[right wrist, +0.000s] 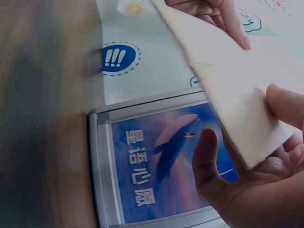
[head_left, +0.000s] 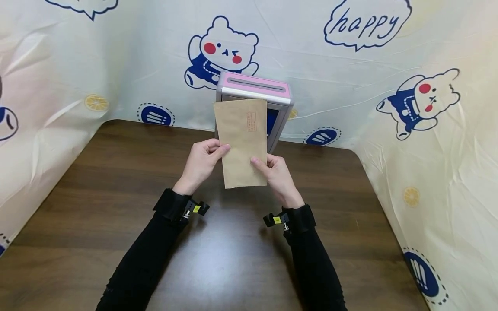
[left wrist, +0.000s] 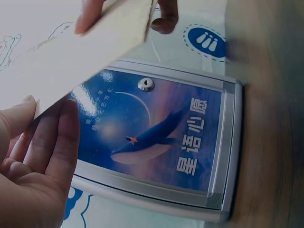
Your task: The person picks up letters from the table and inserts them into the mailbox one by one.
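Both hands hold up a brown paper envelope [head_left: 243,138] with a small red printed box near its top right. My left hand [head_left: 202,162] pinches its left edge, thumb on the near face. On the right edge, lower down, my right hand [head_left: 278,177] pinches it the same way. Behind the envelope stands a silver-framed box [head_left: 256,88] with a pink top and a long slot; the envelope covers much of its front. The left wrist view shows that front panel [left wrist: 156,133], blue with a whale picture, white characters and a round lock [left wrist: 146,84].
The box stands at the back of a dark wooden table [head_left: 116,207]. A pale cloth [head_left: 155,52] printed with bears and lemon slices hangs behind and along both sides. Each wrist wears a black strap with a small camera [head_left: 198,208].
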